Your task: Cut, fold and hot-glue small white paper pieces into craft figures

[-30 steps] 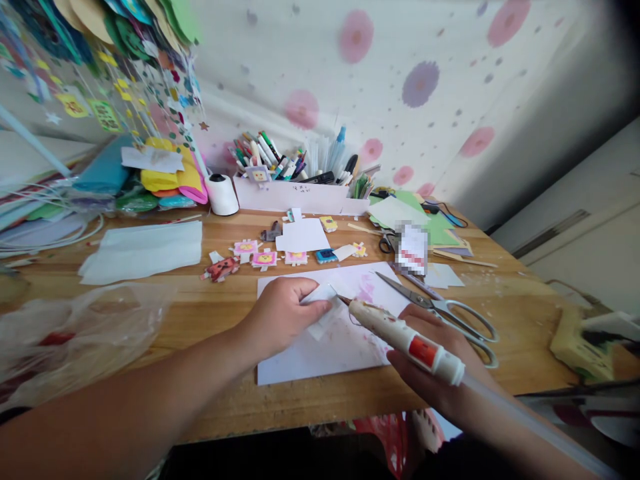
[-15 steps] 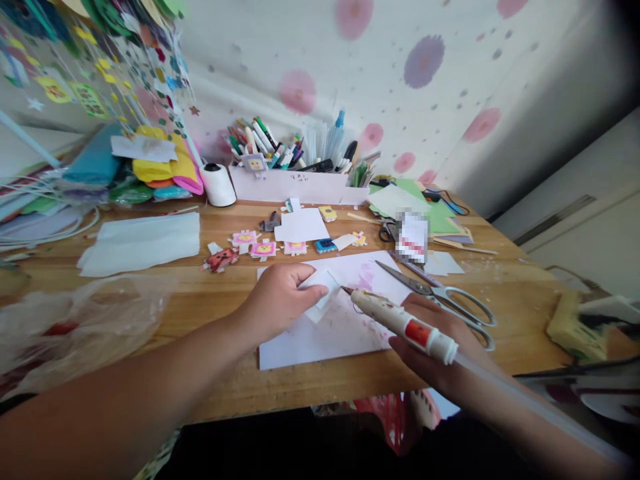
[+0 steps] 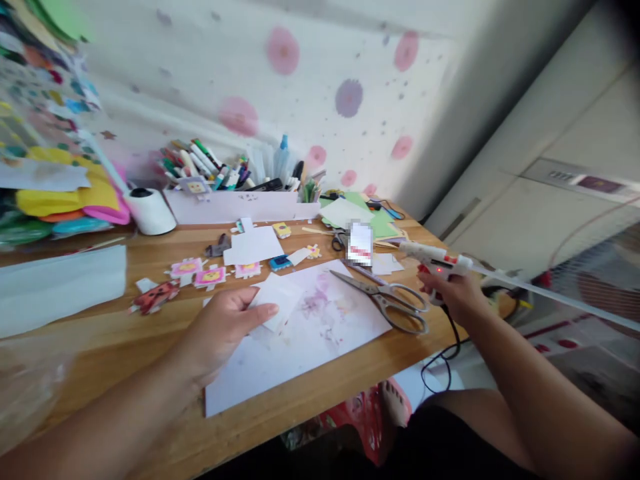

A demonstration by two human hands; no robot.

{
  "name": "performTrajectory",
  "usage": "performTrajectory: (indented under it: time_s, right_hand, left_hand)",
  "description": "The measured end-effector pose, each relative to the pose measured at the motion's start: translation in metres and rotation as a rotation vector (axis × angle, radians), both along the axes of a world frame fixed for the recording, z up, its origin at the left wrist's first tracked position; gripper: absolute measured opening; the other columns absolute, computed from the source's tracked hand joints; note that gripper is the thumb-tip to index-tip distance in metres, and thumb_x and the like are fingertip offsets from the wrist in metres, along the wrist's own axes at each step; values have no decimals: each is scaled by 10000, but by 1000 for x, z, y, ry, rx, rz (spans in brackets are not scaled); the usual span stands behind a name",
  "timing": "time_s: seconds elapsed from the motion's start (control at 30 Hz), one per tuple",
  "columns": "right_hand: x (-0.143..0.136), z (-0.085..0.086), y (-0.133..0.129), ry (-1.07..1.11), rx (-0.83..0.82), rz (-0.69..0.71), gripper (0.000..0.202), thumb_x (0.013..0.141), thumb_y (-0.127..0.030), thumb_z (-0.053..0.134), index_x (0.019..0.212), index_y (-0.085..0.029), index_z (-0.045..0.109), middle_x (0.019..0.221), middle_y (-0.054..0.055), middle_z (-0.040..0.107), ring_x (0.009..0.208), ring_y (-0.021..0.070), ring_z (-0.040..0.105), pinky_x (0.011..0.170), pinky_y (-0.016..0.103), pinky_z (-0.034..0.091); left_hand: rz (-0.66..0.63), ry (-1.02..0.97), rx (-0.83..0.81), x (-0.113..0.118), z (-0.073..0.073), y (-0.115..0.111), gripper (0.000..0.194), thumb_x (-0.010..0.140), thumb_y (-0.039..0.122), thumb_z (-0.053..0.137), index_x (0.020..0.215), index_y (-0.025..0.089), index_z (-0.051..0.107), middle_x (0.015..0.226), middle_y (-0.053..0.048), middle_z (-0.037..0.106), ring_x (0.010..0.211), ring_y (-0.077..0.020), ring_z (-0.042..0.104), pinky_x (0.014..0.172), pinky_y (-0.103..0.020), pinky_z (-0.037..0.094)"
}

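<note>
Between thumb and fingers, my left hand (image 3: 227, 327) pinches a small piece of white paper (image 3: 277, 301). Beneath it lies a larger white sheet (image 3: 295, 363) with pink and purple smudges. My right hand (image 3: 457, 293) is wrapped round the handle of a white glue gun (image 3: 425, 253), over the right end of the table. A red light glows on the gun, and a long clear glue stick (image 3: 540, 290) sticks out of its back. Large metal scissors (image 3: 385, 298) lie open-bladed on the sheet's right edge, between my hands.
Small paper figures (image 3: 210, 275) and blank white paper (image 3: 253, 245) lie behind the sheet. A white box (image 3: 230, 207) of pens stands at the wall, beside a white spool (image 3: 153, 212). The gun's black cord (image 3: 453, 347) hangs past the table edge.
My right hand has carried the glue gun away from the small paper, off to the right. My left hand still holds the paper. The view has turned right.
</note>
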State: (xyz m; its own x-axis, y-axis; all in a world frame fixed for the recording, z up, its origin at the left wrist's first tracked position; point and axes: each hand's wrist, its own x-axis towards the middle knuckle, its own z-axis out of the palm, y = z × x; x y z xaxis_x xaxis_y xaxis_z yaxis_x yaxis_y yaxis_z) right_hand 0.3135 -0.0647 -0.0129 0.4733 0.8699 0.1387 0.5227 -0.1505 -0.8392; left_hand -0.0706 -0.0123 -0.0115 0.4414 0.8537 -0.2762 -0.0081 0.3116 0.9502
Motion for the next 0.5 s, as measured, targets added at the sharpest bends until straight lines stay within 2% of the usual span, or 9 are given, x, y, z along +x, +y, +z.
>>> performTrajectory:
  time_s: [0.03,0.13,0.23,0.3,0.37,0.5]
  right_hand:
    - [13,-3,5,-45,-49,-119,237,769,-365,634,870,-153,602,666,15,590,545,139,549,483,260,463]
    - [43,-13,14,-107,-162,-273,267,842,-353,580,922,-100,606,718,52,610,570,141,559,500,267,475]
    - [61,-21,19,-144,-299,-317,269,898,-328,548,1067,-124,586,993,76,627,793,167,620,681,326,534]
    - [65,-25,22,-180,-379,-313,263,916,-327,526,1121,-169,574,1124,66,596,920,182,609,780,365,528]
    - [66,-27,24,-232,-430,-304,269,918,-335,522,1123,-169,573,1123,68,598,920,182,610,785,369,526]
    - [65,-18,20,-394,-471,-276,350,886,-436,522,958,-109,626,917,94,659,823,210,633,723,344,504]
  left_hand:
    - [-6,-5,-25,0,0,0,191,699,325,720,791,163,678,666,-21,708,545,-153,622,515,-243,465]
    - [-10,-8,-58,2,1,0,207,689,322,736,828,177,686,667,-18,714,572,-170,644,535,-258,492]
    - [-12,-3,-52,3,1,0,238,665,319,755,849,180,696,690,-23,722,591,-182,650,548,-268,504]
    - [-11,-2,-49,3,1,0,254,654,323,761,855,179,701,703,-27,726,606,-192,652,559,-275,510]
    - [-17,-1,-54,3,0,0,256,654,315,756,864,178,703,711,-32,728,615,-201,653,565,-284,513]
    - [-36,-3,-61,4,0,0,238,648,281,754,851,172,696,695,-35,722,589,-188,642,548,-275,499]
